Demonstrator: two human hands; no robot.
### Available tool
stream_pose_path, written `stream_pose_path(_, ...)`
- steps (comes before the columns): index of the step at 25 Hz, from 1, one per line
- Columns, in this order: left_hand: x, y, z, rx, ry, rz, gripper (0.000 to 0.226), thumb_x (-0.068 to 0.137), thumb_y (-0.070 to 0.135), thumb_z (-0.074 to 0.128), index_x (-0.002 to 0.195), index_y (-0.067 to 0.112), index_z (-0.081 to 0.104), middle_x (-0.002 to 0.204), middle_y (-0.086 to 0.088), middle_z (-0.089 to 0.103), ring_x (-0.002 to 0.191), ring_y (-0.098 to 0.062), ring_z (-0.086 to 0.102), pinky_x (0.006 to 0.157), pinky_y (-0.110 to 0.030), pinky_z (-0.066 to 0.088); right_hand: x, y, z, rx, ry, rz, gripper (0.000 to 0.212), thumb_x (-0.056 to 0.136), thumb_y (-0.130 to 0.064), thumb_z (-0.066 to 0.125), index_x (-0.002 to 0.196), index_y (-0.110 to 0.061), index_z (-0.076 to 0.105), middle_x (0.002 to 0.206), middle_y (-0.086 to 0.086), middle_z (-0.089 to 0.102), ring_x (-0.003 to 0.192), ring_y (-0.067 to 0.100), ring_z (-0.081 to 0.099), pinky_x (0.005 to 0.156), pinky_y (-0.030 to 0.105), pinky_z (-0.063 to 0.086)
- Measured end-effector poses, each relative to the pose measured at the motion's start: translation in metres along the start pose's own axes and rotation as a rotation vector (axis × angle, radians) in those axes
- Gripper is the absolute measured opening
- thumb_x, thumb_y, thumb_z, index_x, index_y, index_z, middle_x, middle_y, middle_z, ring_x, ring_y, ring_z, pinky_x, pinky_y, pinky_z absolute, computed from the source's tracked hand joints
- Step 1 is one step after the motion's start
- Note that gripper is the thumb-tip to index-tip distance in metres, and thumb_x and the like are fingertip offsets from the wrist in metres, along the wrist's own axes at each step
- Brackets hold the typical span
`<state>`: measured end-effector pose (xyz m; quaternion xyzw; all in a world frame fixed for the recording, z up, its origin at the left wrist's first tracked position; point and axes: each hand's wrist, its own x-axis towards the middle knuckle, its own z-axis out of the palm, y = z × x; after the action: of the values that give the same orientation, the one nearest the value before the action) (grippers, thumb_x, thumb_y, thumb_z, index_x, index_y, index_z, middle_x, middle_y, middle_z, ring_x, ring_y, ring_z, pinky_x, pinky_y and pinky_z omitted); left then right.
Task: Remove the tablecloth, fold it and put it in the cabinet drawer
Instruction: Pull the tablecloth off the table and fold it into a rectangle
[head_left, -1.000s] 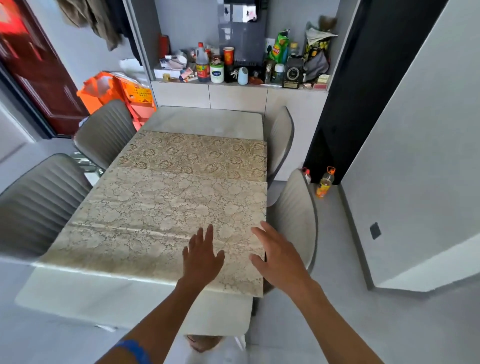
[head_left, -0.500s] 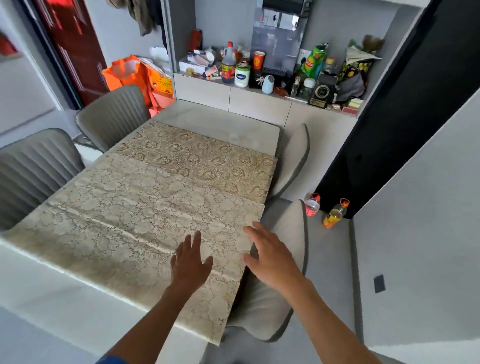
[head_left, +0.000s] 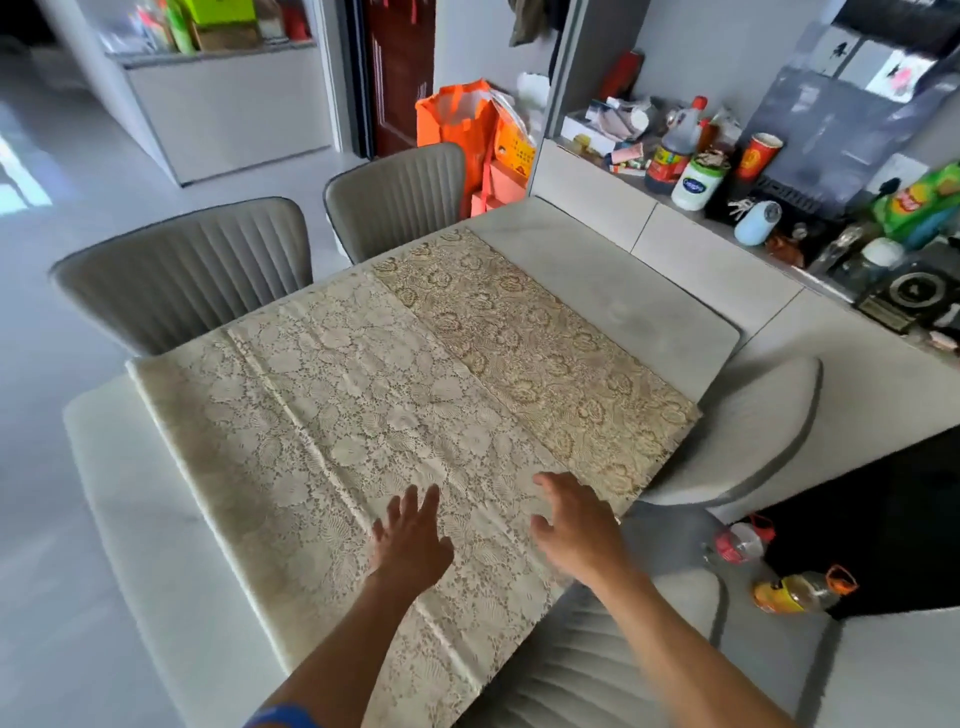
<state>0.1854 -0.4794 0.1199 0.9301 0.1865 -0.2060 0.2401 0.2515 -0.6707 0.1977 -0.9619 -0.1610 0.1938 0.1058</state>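
A beige lace tablecloth (head_left: 374, 415) lies on the white table (head_left: 613, 296), folded over so a paler layer covers a darker golden strip (head_left: 545, 364) on the far side. My left hand (head_left: 413, 540) lies flat on the pale layer with its fingers spread. My right hand (head_left: 571, 525) hovers at the cloth's right edge, fingers relaxed and holding nothing. The cabinet (head_left: 701, 270) stands past the table's far end.
Two grey chairs (head_left: 197, 270) stand on the table's left side, two more (head_left: 737, 431) on its right. Bottles (head_left: 795, 592) sit on the floor at right. Orange bags (head_left: 467, 130) lean by the cabinet, whose counter holds several bottles and jars (head_left: 696, 179).
The view has swung left and moved along the table's right side. Both hands keep their places over the cloth's near right part, the left flat, the right at the edge.
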Motion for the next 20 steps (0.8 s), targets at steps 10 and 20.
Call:
stream_pose_path(10, 0.111, 0.07, 0.061, -0.052, -0.257, -0.252, 0.091, 0.088, 0.023, 0.063, 0.154, 0.036, 0.003, 0.162, -0.011, -0.02, 0.146, -0.047, -0.012, 0.115, -0.066, 0.017, 0.204, 0.084, 0.059, -0.099, -0.089, -0.034, 0.052, 0.093, -0.024, 0.053, 0.141, -0.011, 0.039, 0.132, 0.012, 0.052, 0.118, 0.032, 0.052, 0.1, 0.047, 0.044)
stream_pose_path(20, 0.107, 0.075, 0.069, -0.1, -0.222, -0.258, 0.089, 0.087, 0.044, 0.064, 0.152, 0.044, 0.004, 0.159, -0.004, -0.029, 0.146, -0.036, -0.022, 0.118, -0.065, 0.004, 0.235, 0.096, 0.078, 0.108, -0.126, 0.056, 0.038, 0.083, -0.034, 0.063, 0.113, -0.017, 0.047, 0.116, 0.008, 0.047, 0.108, 0.028, 0.05, 0.093, 0.042, 0.045)
